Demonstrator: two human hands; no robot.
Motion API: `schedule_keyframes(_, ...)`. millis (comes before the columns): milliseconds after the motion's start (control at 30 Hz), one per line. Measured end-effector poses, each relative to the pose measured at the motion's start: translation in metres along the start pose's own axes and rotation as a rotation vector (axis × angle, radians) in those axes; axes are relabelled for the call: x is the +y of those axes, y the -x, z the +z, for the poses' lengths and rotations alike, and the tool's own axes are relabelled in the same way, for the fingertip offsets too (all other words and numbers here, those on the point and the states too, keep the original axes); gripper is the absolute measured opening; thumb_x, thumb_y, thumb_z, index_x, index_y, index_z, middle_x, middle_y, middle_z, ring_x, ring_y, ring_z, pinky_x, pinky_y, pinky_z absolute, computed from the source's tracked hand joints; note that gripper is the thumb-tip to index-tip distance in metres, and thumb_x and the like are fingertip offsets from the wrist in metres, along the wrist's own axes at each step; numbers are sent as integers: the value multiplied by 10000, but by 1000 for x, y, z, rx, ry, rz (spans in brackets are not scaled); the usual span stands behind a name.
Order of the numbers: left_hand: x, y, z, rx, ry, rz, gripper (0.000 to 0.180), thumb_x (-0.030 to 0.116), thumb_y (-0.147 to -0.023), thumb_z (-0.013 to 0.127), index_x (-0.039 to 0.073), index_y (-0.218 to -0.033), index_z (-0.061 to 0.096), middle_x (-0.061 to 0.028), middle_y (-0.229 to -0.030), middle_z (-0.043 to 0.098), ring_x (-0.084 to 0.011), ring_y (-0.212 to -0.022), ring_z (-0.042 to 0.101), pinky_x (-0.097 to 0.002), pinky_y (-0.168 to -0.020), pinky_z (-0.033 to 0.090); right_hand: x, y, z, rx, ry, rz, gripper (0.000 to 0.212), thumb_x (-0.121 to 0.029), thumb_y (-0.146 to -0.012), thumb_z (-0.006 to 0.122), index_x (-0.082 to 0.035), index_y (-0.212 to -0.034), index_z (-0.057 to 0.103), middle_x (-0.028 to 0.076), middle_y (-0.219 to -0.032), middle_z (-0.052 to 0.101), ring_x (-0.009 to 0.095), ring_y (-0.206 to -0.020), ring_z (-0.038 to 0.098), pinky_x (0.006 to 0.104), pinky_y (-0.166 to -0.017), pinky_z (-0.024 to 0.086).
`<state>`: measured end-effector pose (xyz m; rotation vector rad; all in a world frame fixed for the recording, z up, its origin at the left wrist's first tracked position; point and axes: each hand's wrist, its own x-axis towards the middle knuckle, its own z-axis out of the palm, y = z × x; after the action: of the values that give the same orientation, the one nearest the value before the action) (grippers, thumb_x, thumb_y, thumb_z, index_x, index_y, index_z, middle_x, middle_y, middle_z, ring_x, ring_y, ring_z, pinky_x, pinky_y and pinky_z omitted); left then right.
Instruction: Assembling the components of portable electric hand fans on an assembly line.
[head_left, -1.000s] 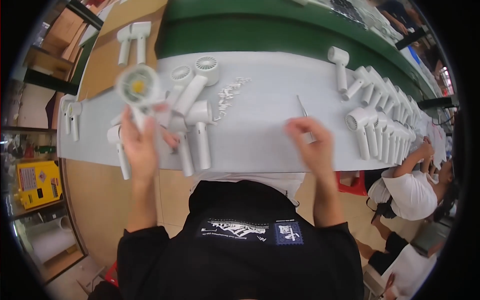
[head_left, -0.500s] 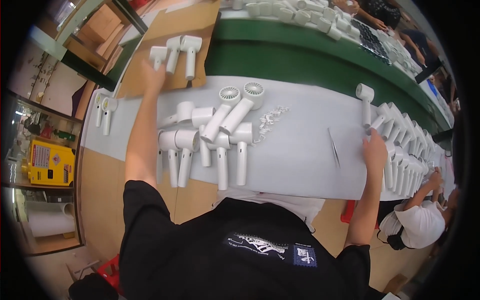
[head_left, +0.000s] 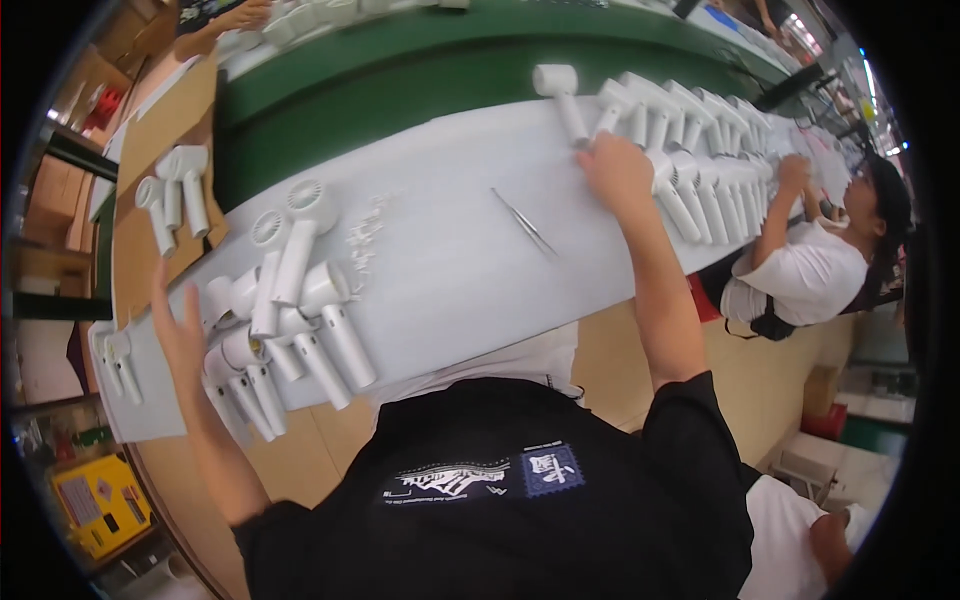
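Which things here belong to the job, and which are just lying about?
Likely job things:
white fan-like units near left hand and right hand
tweezers
small white pieces
cardboard sheet

Likely lying about:
yellow box
brown boxy object

Smooth white plastic fans [head_left: 293,262], shiny metal tweezers [head_left: 521,220], matt brown cardboard [head_left: 165,130], matt black cloth shirt [head_left: 610,520]

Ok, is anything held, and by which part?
The left hand is empty; the right hand is by the handle end of a white fan, but any grip is hidden.
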<state>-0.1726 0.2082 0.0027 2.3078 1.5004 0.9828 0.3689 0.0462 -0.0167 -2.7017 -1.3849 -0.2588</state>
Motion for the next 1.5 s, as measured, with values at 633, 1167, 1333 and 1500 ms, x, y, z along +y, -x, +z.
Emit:
schedule_keyframes(633, 137, 116, 41, 83, 95, 321, 391, 55, -896, 573, -102, -1235, 457, -254, -1229, 527, -358, -1123, 542, -427, -941, 470, -32, -8, -3, 391, -731, 0, 146, -145, -817, 572, -8, -867, 580, 210, -811, 588, 397, -782, 580, 495, -699, 465)
schedule_keyframes(1167, 235, 85, 78, -204, 1220, -610, 423, 225, -887, 520, -61, -1199, 517, -199, -1068, 557, -316, -923, 594, -397, -808, 522, -126, 160, -55, -154, -1455, -808, 260, -126, -839, 593, -32, -1081, 581, 102, -900, 593, 301, -744, 601, 351, -665, 495)
schedule_keyframes(1333, 125, 109, 130, 152, 777, 222, 352, 81, -865, 526, -62, -1185, 501, -210, -997, 571, -266, -768, 586, -337, -599, 520, -143, 116, 12, -24, -1052, -481, 127, -127, -794, 618, -35, -815, 533, 123, -854, 575, 319, -750, 567, 405, -627, 457)
schedule_keyframes(1500, 118, 118, 115, -31, 595, 250, 380, 40, -837, 556, -8, -1214, 539, -113, -794, 590, -212, -630, 556, -316, -537, 488, -170, 110, 39, -63, -627, -562, 286, -165, -768, 657, -12, -964, 517, 197, -1111, 517, 342, -909, 559, 434, -747, 467)
